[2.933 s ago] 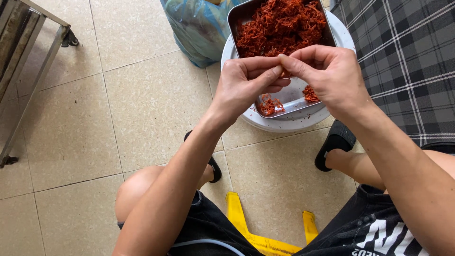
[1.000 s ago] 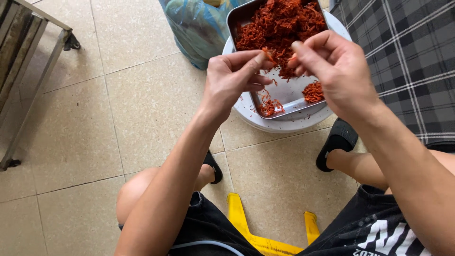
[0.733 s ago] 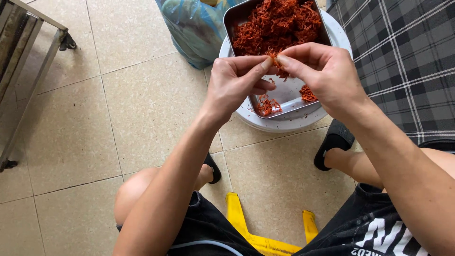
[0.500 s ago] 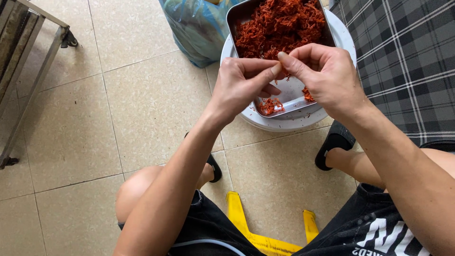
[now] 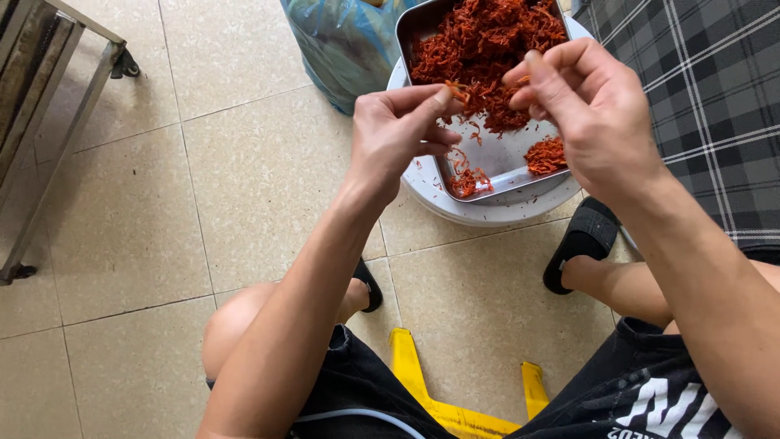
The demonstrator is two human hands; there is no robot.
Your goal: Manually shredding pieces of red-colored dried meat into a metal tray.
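Observation:
A metal tray (image 5: 504,158) rests on a round white base (image 5: 487,213) and holds a heap of red-orange shredded strands (image 5: 487,49). Small sorted clumps lie at the tray's near corners (image 5: 546,154). My left hand (image 5: 398,134) pinches a thin strand between thumb and forefinger over the tray's left side. My right hand (image 5: 589,110) hovers over the tray's right side, its thumb and fingertips pinched on a small strand. The two hands are a little apart.
A blue plastic bag (image 5: 345,45) stands behind the tray. A metal frame (image 5: 49,106) is at the far left. A plaid cloth (image 5: 707,97) lies at right. My feet wear black slippers (image 5: 581,244), and a yellow stool (image 5: 455,398) is under me on the tiled floor.
My hands were joined over the tray's near end and have drawn apart. Both have risen slightly toward the heap, each keeping a pinched strand.

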